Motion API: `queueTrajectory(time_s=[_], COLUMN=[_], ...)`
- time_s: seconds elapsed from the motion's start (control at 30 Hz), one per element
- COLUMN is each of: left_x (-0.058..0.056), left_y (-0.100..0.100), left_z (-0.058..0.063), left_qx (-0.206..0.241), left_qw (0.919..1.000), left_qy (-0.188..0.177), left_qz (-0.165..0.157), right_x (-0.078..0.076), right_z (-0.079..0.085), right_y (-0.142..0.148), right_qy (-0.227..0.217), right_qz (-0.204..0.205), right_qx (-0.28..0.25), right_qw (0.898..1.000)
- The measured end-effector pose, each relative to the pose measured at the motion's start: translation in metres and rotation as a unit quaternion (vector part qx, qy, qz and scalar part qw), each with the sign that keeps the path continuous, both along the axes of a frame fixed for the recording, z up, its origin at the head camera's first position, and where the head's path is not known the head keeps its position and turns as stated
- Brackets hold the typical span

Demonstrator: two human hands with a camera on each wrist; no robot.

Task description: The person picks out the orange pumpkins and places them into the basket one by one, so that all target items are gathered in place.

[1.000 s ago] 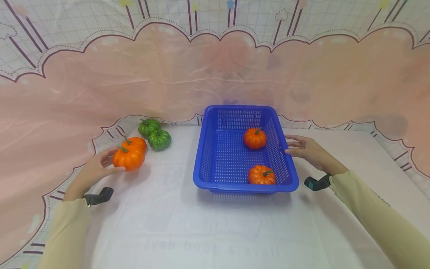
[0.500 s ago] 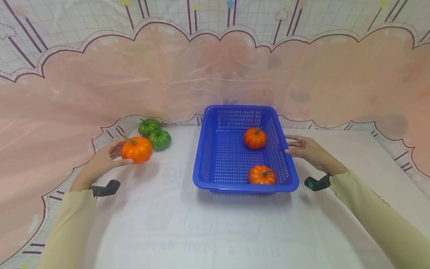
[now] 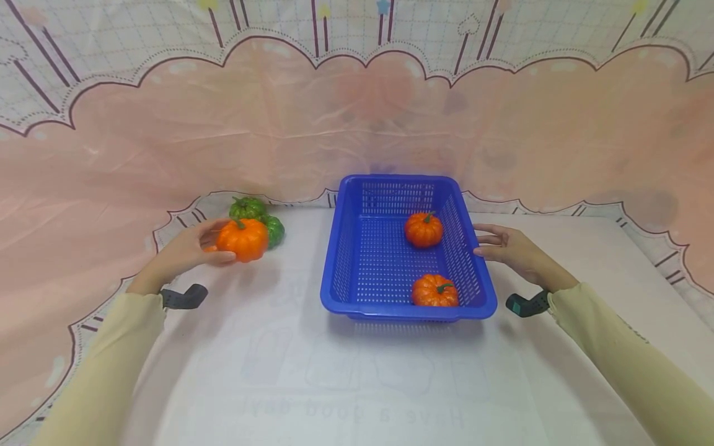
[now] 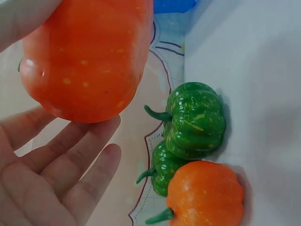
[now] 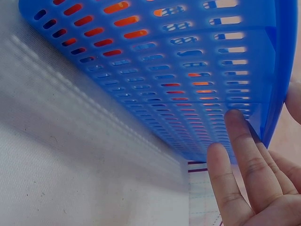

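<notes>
Pumpkin (image 3: 246,240) in orange, gripped by thumb and fingers of the left hand (image 3: 186,249) left of the blue basket (image 3: 409,311), partly hides two green pumpkins (image 4: 195,120) in the head view. Another orange pumpkin (image 4: 206,193), also left of the basket, is cut off in the left wrist view. Nearly straight fingers of the right hand (image 3: 515,251) touch the basket's right wall. The basket's rim covers part of the nearer pumpkin (image 3: 435,290) inside.

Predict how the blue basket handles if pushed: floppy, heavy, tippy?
The blue basket is probably light for its size: its walls are perforated. Likely fairly stiff: its rim looks thick and undistorted. Tipping seems unlikely, given its broad floor.
</notes>
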State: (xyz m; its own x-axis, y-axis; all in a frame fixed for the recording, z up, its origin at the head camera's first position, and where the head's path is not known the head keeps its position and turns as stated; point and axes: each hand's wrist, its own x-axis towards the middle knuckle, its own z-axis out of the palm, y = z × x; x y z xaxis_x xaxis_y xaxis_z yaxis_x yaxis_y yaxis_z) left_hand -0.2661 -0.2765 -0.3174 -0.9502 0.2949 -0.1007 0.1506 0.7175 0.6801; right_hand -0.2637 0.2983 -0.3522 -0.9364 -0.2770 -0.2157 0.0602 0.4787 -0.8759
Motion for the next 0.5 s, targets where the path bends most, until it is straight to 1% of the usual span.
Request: queueTrajectory(time_s=[0.2, 0.4, 0.5], left_x=[-0.008, -0.016, -0.019], left_y=[0.007, 0.013, 0.018], left_z=[0.009, 0.019, 0.025], left_qx=[-0.014, -0.039, -0.044], left_qw=[0.9996, 0.9984, 0.9977], left_qy=[-0.002, -0.003, 0.003], left_qz=[-0.025, -0.041, -0.052], right_x=[0.001, 0.001, 0.001], right_z=[0.000, 0.000, 0.000], right_y=[-0.001, 0.000, 0.000], right_qy=[0.000, 0.002, 0.003], right_qz=[0.001, -0.001, 0.000], right_qx=[0.002, 0.008, 0.008], right_qw=[1.000, 1.000, 1.000])
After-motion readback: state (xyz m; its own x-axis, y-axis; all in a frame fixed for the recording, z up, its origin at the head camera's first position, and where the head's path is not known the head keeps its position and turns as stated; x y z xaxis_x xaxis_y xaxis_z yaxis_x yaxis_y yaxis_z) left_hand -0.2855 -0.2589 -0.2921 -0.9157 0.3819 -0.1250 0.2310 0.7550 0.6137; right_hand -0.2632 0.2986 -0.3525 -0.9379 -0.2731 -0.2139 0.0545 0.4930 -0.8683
